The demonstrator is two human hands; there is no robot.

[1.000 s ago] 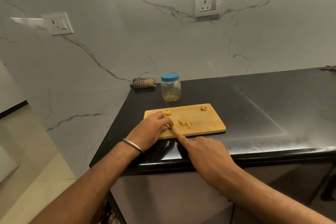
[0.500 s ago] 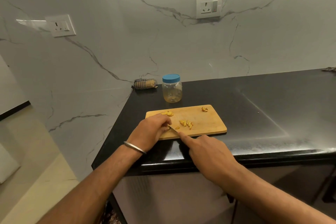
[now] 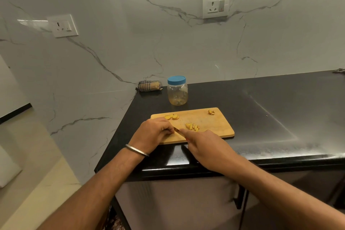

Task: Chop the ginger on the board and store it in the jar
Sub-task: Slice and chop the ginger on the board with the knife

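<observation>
Marble walls back a black desk [image 3: 261, 110] where chopped ginger [image 3: 192, 126] lies mid-board [image 3: 220, 127], the left hand [image 3: 153, 132] curled on a hidden piece, the right hand [image 3: 207, 145] gripping a knife [image 3: 177, 129], the lidded jar [image 3: 177, 90] behind.

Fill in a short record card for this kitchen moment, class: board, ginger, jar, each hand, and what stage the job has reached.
board: rectangular pale wooden chopping board on the black stone counter
ginger: yellow chopped strips mid-board; round slices at the far left edge; one scrap at the far right corner
jar: clear plastic jar behind the board, blue lid on
left hand: fingers curled, steadying a piece that is hidden
right hand: grips a knife, forefinger along the blade
stage: chopping under way; none of the board's ginger stored yet
</observation>
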